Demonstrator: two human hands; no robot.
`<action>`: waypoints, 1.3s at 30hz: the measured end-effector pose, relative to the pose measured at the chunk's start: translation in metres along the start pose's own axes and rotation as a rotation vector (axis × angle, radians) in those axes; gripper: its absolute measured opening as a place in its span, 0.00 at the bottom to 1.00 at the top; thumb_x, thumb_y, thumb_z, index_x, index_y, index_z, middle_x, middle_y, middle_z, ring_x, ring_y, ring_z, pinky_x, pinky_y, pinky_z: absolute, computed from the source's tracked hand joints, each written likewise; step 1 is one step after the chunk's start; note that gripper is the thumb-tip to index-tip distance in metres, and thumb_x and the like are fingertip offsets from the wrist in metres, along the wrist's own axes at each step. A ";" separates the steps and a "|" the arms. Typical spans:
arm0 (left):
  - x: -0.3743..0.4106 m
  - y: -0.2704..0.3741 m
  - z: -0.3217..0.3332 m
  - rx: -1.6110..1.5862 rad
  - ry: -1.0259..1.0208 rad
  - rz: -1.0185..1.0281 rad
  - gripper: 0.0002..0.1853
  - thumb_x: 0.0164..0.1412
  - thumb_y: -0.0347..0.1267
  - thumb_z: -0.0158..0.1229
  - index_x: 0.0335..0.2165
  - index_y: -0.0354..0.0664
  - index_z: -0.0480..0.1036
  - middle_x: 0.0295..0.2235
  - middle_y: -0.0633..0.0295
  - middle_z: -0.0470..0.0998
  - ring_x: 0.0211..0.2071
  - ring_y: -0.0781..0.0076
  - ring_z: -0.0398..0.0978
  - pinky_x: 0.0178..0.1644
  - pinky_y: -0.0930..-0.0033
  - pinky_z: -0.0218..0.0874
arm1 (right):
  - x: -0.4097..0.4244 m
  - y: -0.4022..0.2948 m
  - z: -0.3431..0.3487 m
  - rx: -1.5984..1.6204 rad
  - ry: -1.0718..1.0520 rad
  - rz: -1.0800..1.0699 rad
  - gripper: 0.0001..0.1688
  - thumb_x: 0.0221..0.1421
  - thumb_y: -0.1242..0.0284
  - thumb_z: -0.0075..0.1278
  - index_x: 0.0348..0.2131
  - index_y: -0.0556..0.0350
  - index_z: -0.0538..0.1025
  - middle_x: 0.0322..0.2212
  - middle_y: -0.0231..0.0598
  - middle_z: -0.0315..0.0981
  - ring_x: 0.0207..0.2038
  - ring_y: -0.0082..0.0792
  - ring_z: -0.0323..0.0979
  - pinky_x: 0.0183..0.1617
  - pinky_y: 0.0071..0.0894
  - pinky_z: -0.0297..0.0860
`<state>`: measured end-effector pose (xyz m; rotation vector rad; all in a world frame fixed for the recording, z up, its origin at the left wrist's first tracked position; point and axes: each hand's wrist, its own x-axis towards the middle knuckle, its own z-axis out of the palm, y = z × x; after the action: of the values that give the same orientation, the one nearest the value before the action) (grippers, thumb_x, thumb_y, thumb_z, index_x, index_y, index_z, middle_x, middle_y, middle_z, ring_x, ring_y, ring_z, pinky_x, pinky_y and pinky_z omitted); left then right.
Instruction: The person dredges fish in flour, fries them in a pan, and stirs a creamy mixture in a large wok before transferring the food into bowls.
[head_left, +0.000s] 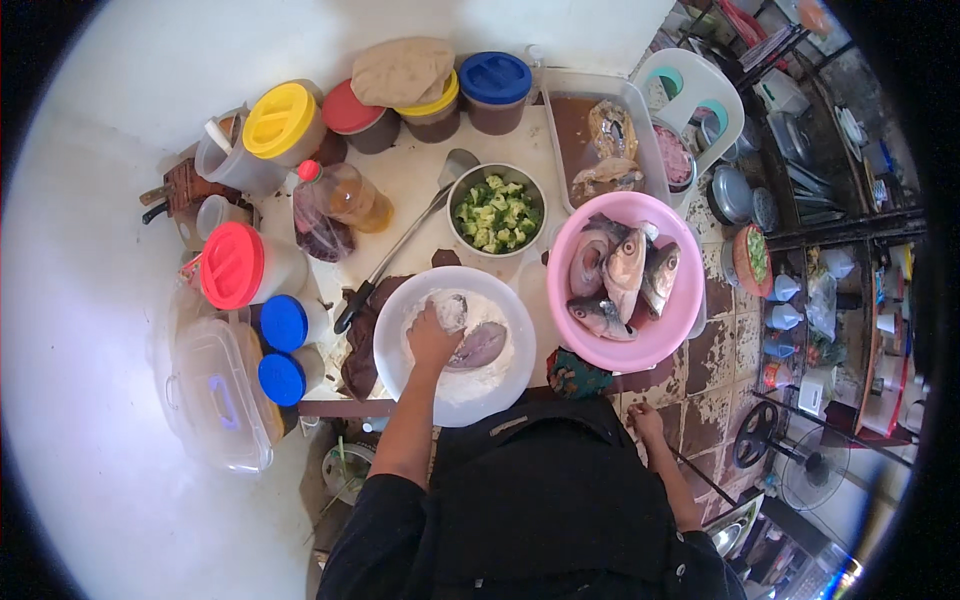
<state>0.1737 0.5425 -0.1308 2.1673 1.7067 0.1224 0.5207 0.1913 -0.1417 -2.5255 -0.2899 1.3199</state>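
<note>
A white plastic bowl (517, 375) of flour stands at the table's near edge. My left hand (433, 336) is inside it, its fingers on a floured piece of fish (451, 311). Beside that lies another piece of fish (480, 345), pinkish and lightly dusted. To the right, a pink basin (559, 315) holds several raw fish heads (626, 270). My right hand (643, 417) hangs low beside my body, away from both bowls; its fingers look loosely curled, and nothing shows in it.
A metal bowl of chopped broccoli (499, 214) and a long-handled spatula (397, 247) lie beyond the bowl. Lidded tubs, an oil bottle (360, 196) and a clear lidded box (217, 394) stand at left and back. A plastic tray (559, 135) of brown liquid stands back right. Knives (157, 202) are far left.
</note>
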 end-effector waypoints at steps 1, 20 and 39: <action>0.002 0.000 0.000 -0.072 -0.063 -0.035 0.34 0.40 0.41 0.63 0.47 0.44 0.63 0.42 0.51 0.68 0.44 0.53 0.67 0.45 0.52 0.59 | 0.003 0.002 -0.001 0.027 0.006 -0.020 0.17 0.53 0.65 0.47 0.37 0.60 0.73 0.23 0.40 0.74 0.23 0.31 0.73 0.29 0.29 0.69; -0.010 0.000 0.000 0.014 0.086 0.069 0.34 0.42 0.36 0.62 0.50 0.45 0.63 0.47 0.43 0.65 0.47 0.49 0.65 0.50 0.61 0.58 | -0.002 -0.008 0.006 0.005 -0.003 -0.063 0.13 0.52 0.69 0.49 0.34 0.61 0.74 0.22 0.38 0.73 0.23 0.28 0.71 0.26 0.30 0.69; -0.067 0.024 0.017 -0.248 -0.172 -0.033 0.27 0.40 0.40 0.62 0.40 0.39 0.69 0.38 0.49 0.71 0.37 0.46 0.69 0.41 0.55 0.62 | 0.002 -0.019 0.010 0.007 -0.057 -0.047 0.14 0.54 0.68 0.48 0.34 0.62 0.72 0.22 0.38 0.72 0.23 0.27 0.70 0.28 0.29 0.67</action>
<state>0.1833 0.4701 -0.1272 1.9107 1.5420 0.1274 0.5128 0.2115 -0.1428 -2.4626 -0.3536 1.3737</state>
